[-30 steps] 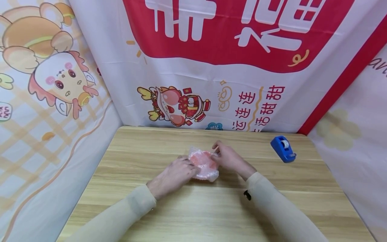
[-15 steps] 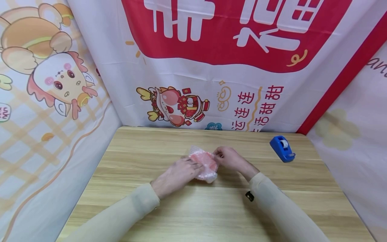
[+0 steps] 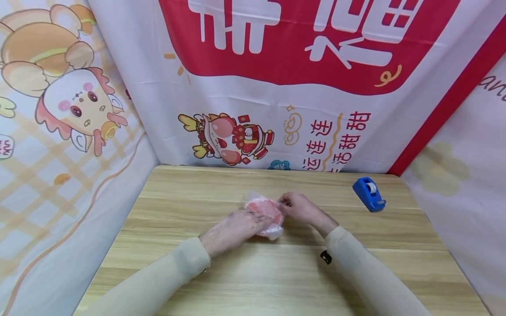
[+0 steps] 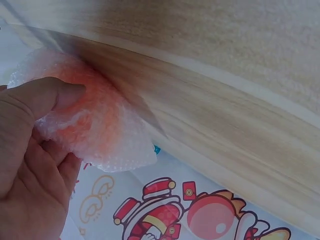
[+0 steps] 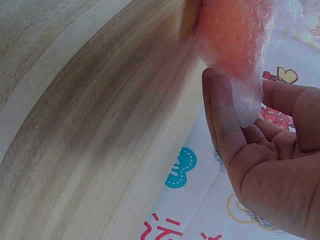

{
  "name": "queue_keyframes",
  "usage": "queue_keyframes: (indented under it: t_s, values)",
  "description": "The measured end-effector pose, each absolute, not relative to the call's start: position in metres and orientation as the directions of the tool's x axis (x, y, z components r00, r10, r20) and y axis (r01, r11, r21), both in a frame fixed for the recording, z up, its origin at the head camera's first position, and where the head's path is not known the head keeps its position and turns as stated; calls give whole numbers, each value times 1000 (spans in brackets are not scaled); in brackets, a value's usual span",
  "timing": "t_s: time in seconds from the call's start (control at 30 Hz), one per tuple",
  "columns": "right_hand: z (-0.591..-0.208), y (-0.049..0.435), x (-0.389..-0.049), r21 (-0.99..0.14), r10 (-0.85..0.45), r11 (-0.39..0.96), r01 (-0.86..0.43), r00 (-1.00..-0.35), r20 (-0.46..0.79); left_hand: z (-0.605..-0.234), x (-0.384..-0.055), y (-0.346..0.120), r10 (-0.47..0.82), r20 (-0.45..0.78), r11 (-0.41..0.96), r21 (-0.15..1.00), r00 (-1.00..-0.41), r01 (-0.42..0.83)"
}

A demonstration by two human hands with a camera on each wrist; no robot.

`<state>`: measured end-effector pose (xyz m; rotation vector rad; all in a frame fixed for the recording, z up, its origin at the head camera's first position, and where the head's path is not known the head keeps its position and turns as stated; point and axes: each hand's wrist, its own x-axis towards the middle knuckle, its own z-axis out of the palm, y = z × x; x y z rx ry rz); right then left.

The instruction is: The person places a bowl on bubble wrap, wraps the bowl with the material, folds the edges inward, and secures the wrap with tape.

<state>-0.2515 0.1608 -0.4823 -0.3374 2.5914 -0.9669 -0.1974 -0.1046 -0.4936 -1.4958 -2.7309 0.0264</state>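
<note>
A salmon-pink object wrapped in bubble wrap [image 3: 265,208] lies on the table between both hands; the clear wrap blurs its shape. My left hand [image 3: 237,228] reaches over the bundle's left and near part, fingers across the top. In the left wrist view its thumb [image 4: 70,94] presses the wrap, with the other fingers on the opposite side. At the bundle's right end, my right hand [image 3: 302,208] pinches a loose flap of bubble wrap [image 5: 245,102] between thumb and fingers.
A blue tape dispenser [image 3: 369,194] with a roll of tape stands at the table's back right. Behind the wooden table [image 3: 189,188] hangs a printed cloth [image 3: 245,96], with more cloth at both sides.
My left hand has slid slightly right, farther over the bundle. The right hand's fingers have drawn in from a spread pose to pinch the wrap's right end. The bundle has turned slightly.
</note>
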Motion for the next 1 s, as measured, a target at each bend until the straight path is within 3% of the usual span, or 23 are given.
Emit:
queue_keyframes:
  t_s: [0.3, 0.8, 0.9, 1.0]
  values:
    - [-482, 158, -250, -661, -342, 741, -120, -914, -218, -493, -199, -104, 856, -4, 515, 84, -517, 853]
    - [-476, 157, -248, -640, -320, 759, -120, -925, -206, -490, -203, -101, 876, -36, 482, 15, -482, 876]
    - [-476, 157, -249, -648, -338, 752, -123, -916, -217, -490, -204, -101, 870, -65, 494, 96, -489, 864]
    - [-479, 157, -251, -656, -351, 744, -127, -910, -222, -491, -205, -100, 831, -102, 548, 319, -547, 773]
